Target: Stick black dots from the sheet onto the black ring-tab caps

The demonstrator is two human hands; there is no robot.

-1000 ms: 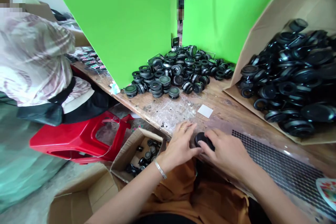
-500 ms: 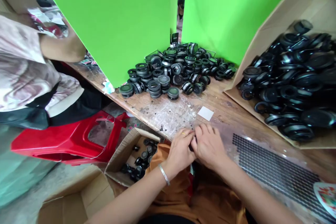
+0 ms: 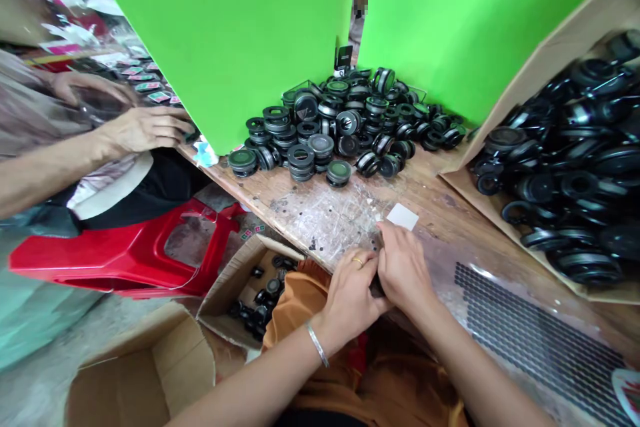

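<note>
My left hand (image 3: 351, 293) and my right hand (image 3: 403, 268) are pressed together at the near edge of the wooden bench (image 3: 325, 213). Both have their fingers curled around a small dark part, which is almost fully hidden between them. A ring shows on my left hand and a bangle on its wrist. A small white square (image 3: 403, 216) lies on the bench just beyond my right fingers. A heap of round black parts with grey-green faces (image 3: 330, 127) sits farther back against the green screens.
A cardboard box (image 3: 550, 60) full of black rings stands at the right. A perforated dark sheet (image 3: 530, 327) lies at the near right. Below the bench sit a small carton with black parts (image 3: 250, 280), an open carton (image 3: 145, 373) and a red stool (image 3: 130, 253). Another person's hands (image 3: 135, 127) work at the left.
My hands closed fully over the black round part and shifted slightly farther onto the bench. The view swung left, and the other person's hands came into sight.
</note>
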